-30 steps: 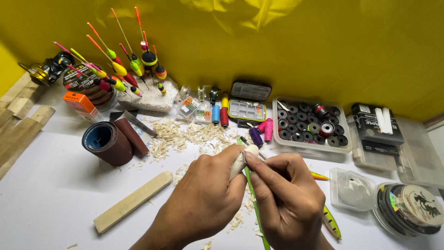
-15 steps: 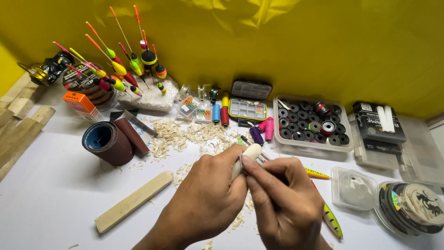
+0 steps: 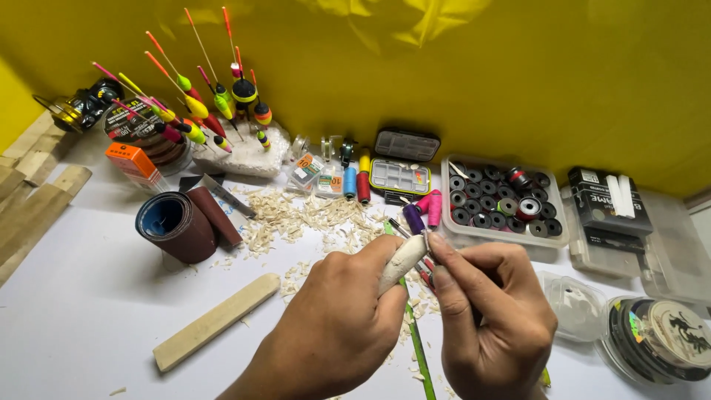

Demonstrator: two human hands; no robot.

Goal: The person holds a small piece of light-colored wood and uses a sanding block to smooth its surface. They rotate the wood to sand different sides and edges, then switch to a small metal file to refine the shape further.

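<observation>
Your left hand [image 3: 337, 326] grips the part-carved wooden float body [image 3: 402, 261]; your right hand [image 3: 492, 318] pinches its tip; shavings [image 3: 311, 218] lie around, shaping unfinished.

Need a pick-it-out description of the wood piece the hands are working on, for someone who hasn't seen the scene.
Start at the white table before the yellow backdrop; both hands meet at its front centre. Pinched by the left hand, with the right hand at its tip, is the carved wood piece: short, pale, rounded, unlike the long flat wooden slat lying to the left.
</observation>
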